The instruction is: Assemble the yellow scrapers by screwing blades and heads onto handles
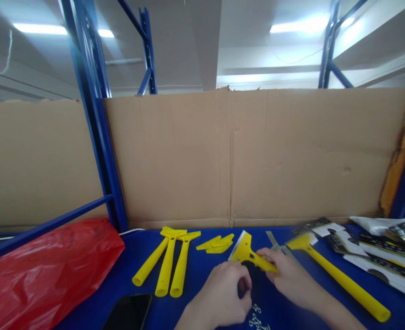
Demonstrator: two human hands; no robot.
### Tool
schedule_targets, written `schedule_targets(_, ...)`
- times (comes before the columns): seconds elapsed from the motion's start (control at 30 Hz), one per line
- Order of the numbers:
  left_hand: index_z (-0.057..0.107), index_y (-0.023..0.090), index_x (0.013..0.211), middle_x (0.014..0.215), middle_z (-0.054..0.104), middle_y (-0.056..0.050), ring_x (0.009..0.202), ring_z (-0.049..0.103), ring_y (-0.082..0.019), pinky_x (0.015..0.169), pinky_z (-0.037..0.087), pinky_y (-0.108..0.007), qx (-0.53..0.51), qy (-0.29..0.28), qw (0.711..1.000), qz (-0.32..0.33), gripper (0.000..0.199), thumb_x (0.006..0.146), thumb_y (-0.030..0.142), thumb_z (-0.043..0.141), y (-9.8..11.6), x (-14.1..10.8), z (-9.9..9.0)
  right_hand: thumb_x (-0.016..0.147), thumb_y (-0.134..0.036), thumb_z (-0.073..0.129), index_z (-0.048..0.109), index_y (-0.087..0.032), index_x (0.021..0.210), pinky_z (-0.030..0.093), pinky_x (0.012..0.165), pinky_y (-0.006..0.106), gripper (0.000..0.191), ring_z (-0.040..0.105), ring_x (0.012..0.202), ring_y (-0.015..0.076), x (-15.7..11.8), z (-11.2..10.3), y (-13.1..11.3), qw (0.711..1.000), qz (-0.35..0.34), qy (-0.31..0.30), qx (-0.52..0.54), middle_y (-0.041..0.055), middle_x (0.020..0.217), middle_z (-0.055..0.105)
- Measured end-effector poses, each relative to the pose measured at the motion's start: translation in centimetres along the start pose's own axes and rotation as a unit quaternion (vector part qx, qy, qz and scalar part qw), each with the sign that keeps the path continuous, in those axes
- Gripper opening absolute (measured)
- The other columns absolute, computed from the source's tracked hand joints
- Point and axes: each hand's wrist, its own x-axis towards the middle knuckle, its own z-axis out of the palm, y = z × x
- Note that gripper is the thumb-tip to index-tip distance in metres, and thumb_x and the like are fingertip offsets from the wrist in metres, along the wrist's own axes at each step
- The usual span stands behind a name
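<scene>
My right hand (286,275) is closed around the yellow handle of a scraper (245,247), whose wide head is tilted up to the left with a pale blade edge. My left hand (219,293) is just below that head, its thumb and fingers curled together in a pinch. What it holds, if anything, I cannot make out. Small metal parts (255,316) lie below the hands, too small to name surely. Thin metal strips (274,240), looking like blades, lie behind my right hand. To the right rests a long-handled yellow scraper (346,277).
Several yellow scraper handles (168,263) and flat yellow pieces (218,243) lie on the blue table (195,279). A phone (130,311) and a red plastic bag (51,270) are at left. Printed packages (388,261) pile up at right. Cardboard (174,160) walls the back.
</scene>
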Motion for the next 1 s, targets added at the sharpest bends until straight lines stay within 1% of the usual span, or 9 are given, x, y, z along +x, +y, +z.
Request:
schedule_targets(0.07, 0.068, 0.024, 0.073, 0.067, 0.063, 0.002, 0.056, 0.054, -0.013, 0.053, 0.043, -0.022, -0.039, -0.069, 0.996, -0.036, 0.013, 0.067, 0.018, 0.058, -0.1, -0.3, -0.3, 0.070, 0.002, 0.043, 0.062, -0.016, 0.113, 0.043, 0.095, 0.031, 0.050, 0.062, 0.109, 0.0231, 0.0, 0.0, -0.1, 1.000, 0.012, 0.005, -0.004, 0.0097, 0.114, 0.070)
schedule_targets(0.17, 0.071, 0.024, 0.075, 0.066, 0.063, 0.002, 0.053, 0.053, -0.012, 0.046, 0.039, -0.020, -0.087, -0.140, 0.983, -0.077, 0.013, 0.063, 0.023, 0.066, -0.3, -0.5, -0.7, 0.071, 0.001, 0.044, 0.059, -0.012, 0.118, 0.041, 0.098, 0.034, 0.052, 0.059, 0.113, 0.0245, 0.1, 0.2, 0.1, 1.000, 0.024, 0.005, -0.017, 0.0123, 0.118, 0.067)
schedule_targets(0.23, 0.073, 0.025, 0.074, 0.068, 0.065, 0.002, 0.055, 0.054, -0.012, 0.046, 0.038, -0.019, -0.102, -0.168, 0.976, -0.090, 0.014, 0.061, 0.022, 0.068, -0.2, -0.5, -0.9, 0.071, 0.000, 0.044, 0.059, -0.012, 0.120, 0.040, 0.099, 0.035, 0.052, 0.058, 0.115, 0.0250, 0.2, 0.2, 0.3, 0.999, 0.023, 0.004, -0.031, 0.0123, 0.119, 0.067)
schedule_targets(0.33, 0.075, 0.026, 0.072, 0.065, 0.065, 0.002, 0.055, 0.055, -0.012, 0.046, 0.038, -0.019, -0.122, -0.200, 0.965, -0.116, 0.016, 0.064, 0.016, 0.065, -0.1, -0.4, -1.0, 0.072, -0.001, 0.044, 0.058, -0.014, 0.120, 0.040, 0.099, 0.035, 0.052, 0.058, 0.115, 0.0246, 0.2, 0.3, 0.4, 0.999, 0.021, 0.002, -0.040, 0.0117, 0.119, 0.067)
schedule_targets(0.47, 0.074, 0.025, 0.068, 0.060, 0.066, 0.003, 0.052, 0.055, -0.012, 0.048, 0.039, -0.019, -0.152, -0.209, 0.956, -0.143, 0.015, 0.064, 0.014, 0.065, -0.1, -0.4, -0.8, 0.074, -0.003, 0.044, 0.057, -0.015, 0.122, 0.039, 0.100, 0.035, 0.051, 0.057, 0.116, 0.0245, 0.1, 0.3, 0.4, 0.999, 0.026, 0.002, -0.047, 0.0116, 0.121, 0.066)
schedule_targets(0.57, 0.073, 0.023, 0.068, 0.058, 0.064, 0.003, 0.052, 0.054, -0.012, 0.050, 0.039, -0.020, -0.172, -0.171, 0.958, -0.153, 0.012, 0.064, 0.014, 0.065, -0.4, -0.1, -0.6, 0.075, -0.004, 0.044, 0.057, -0.016, 0.123, 0.038, 0.101, 0.035, 0.052, 0.056, 0.117, 0.0244, 0.0, 0.4, 0.4, 0.998, 0.024, 0.003, -0.052, 0.0106, 0.122, 0.065)
schedule_targets(0.73, 0.071, 0.017, 0.068, 0.065, 0.065, -0.001, 0.063, 0.057, -0.015, 0.057, 0.040, -0.024, -0.186, -0.016, 0.969, -0.163, 0.005, 0.067, 0.018, 0.066, -1.4, 1.1, -0.6, 0.073, -0.005, 0.044, 0.056, -0.015, 0.125, 0.038, 0.100, 0.033, 0.053, 0.055, 0.118, 0.0243, 0.2, 0.7, 0.9, 0.998, 0.020, -0.014, -0.060, 0.0112, 0.123, 0.064)
schedule_targets(0.83, 0.070, 0.016, 0.069, 0.069, 0.066, -0.003, 0.068, 0.059, -0.016, 0.064, 0.043, -0.026, -0.208, 0.074, 0.960, -0.173, 0.007, 0.071, 0.018, 0.063, -1.9, 1.8, -0.5, 0.074, -0.007, 0.044, 0.058, -0.018, 0.121, 0.041, 0.096, 0.033, 0.050, 0.059, 0.112, 0.0241, 0.1, 1.0, 1.1, 0.999, -0.006, -0.014, -0.037, 0.0093, 0.117, 0.067)
schedule_targets(1.0, 0.069, 0.017, 0.070, 0.078, 0.063, -0.004, 0.073, 0.059, -0.017, 0.064, 0.042, -0.027, -0.194, 0.168, 0.954, -0.155, 0.012, 0.075, 0.020, 0.058, -2.1, 2.0, -0.2, 0.072, -0.010, 0.047, 0.061, -0.020, 0.117, 0.042, 0.094, 0.034, 0.048, 0.060, 0.108, 0.0244, -0.5, 1.0, 0.4, 0.999, -0.038, -0.030, 0.008, 0.0071, 0.114, 0.068)
